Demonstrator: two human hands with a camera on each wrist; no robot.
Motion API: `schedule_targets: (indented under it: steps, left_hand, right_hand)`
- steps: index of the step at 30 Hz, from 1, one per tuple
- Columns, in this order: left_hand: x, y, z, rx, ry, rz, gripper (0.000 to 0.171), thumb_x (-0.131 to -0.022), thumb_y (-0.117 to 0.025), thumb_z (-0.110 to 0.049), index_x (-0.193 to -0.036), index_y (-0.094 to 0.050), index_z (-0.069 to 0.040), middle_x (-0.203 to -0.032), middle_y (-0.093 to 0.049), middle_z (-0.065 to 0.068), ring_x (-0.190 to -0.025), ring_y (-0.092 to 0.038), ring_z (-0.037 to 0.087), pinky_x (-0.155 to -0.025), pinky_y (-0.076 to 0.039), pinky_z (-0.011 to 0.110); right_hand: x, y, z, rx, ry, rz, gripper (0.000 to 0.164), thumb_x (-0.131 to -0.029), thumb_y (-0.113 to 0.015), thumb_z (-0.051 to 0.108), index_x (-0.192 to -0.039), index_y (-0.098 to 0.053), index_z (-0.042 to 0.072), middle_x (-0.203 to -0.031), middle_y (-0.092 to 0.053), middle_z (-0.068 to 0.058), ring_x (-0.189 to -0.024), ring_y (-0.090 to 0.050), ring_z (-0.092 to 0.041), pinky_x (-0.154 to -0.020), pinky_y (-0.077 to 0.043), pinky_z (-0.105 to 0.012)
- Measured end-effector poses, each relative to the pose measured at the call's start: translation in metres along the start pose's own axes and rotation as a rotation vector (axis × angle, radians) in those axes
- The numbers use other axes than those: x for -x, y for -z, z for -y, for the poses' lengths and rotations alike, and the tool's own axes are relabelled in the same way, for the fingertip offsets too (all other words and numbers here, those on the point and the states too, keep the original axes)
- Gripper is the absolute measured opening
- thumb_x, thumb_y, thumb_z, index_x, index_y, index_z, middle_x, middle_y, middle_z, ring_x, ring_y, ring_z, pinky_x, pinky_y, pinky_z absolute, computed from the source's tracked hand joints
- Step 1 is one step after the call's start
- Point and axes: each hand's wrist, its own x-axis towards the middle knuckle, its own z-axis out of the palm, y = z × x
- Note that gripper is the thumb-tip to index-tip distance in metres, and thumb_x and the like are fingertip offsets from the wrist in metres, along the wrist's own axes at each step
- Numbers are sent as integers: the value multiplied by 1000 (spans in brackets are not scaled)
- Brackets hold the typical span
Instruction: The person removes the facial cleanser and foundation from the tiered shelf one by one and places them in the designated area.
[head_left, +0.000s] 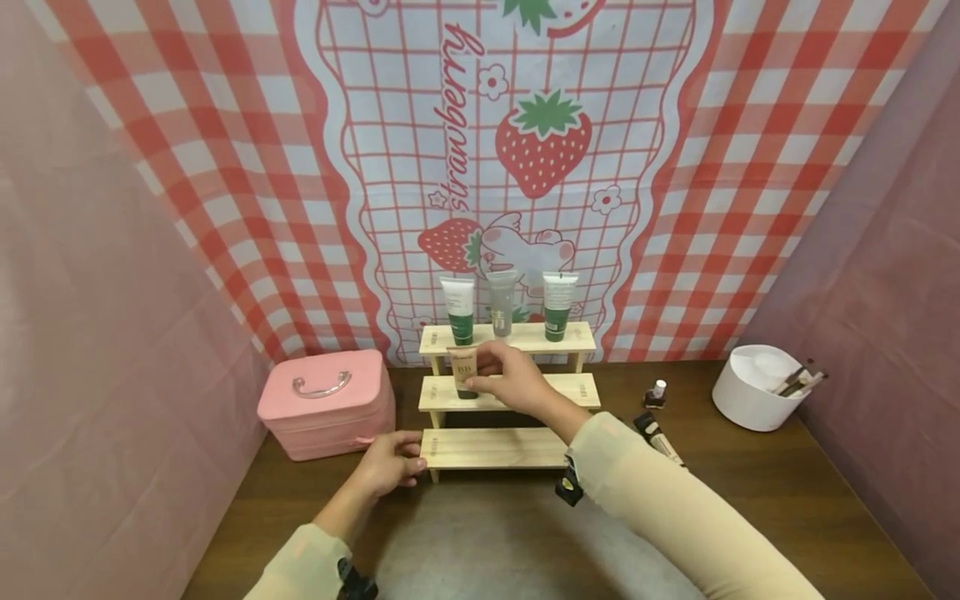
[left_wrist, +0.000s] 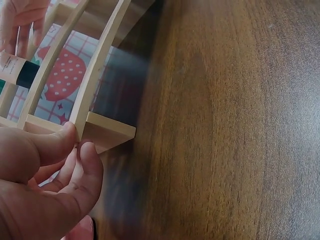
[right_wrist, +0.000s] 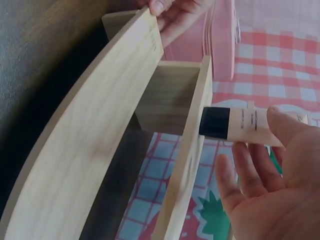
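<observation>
A three-step wooden shelf point(head_left: 495, 450) stands against the patterned cloth. My left hand point(head_left: 388, 463) pinches the left end of its lowest board between thumb and fingers, as the left wrist view shows up close. With thumb and fingers my right hand point(head_left: 517, 379) holds a beige BB cream tube point(head_left: 464, 369), its black cap point(right_wrist: 215, 123) down at the left part of the middle board. On the top board stand a white and green tube point(head_left: 459, 310), a clear grey tube point(head_left: 502, 304) and another white and green tube point(head_left: 559, 307).
Left of the shelf sits a pink case point(head_left: 327, 404) with a metal handle. To the right are a small dark bottle point(head_left: 656, 396), a beige tube with a black cap point(head_left: 660, 439) partly behind the right sleeve, and a white round holder point(head_left: 753, 392) with brushes.
</observation>
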Motion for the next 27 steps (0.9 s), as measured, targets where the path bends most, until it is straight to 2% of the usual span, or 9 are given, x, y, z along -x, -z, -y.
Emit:
schedule_targets:
  steps: [4,10,17,22,27]
  left_hand:
    - [0,0,-2,-12,-4,0,53,-87,-69,14,-137,-51,18,-109,-59,25,-74,-63,18,-61,-61,37]
    - [-1,-1,-2,-4,-5,4,53,-87,-69,15,-137,-51,18,-108,-60,25,-75,-64,17,-60,-61,36]
    - [-1,-3,-1,-4,-3,-6,53,-86,-69,15,-136,-51,18,-107,-60,25,-74,-63,20,-60,-61,37]
    - [1,-4,-1,-4,-1,-10,53,-87,-69,16,-136,-51,18,-107,-60,25,-73,-63,20,-60,-61,37]
    - [1,-1,0,0,1,-17,52,-87,-69,15,-137,-52,17,-108,-61,24,-74,-63,20,-59,-61,35]
  right_hand:
    - [-2,-4,-1,11,11,-29,34,-92,-79,19,-123,-66,13,-113,-72,-5,-103,-70,-19,-89,-60,-36]
    - [-3,-4,-3,5,-8,-45,23,-94,-77,20,-114,-68,14,-110,-72,-4,-99,-70,-18,-80,-61,-35]
    - [0,0,-2,-14,-16,-36,23,-95,-75,22,-115,-67,15,-112,-71,-4,-99,-69,-17,-77,-61,-34]
    - [9,14,1,-84,-10,-34,27,-95,-76,22,-118,-65,13,-112,-71,-6,-98,-70,-19,-77,-61,-40]
    - [25,41,1,-128,3,-31,32,-94,-77,23,-121,-63,10,-111,-72,-9,-97,-70,-20,-76,-61,-41]
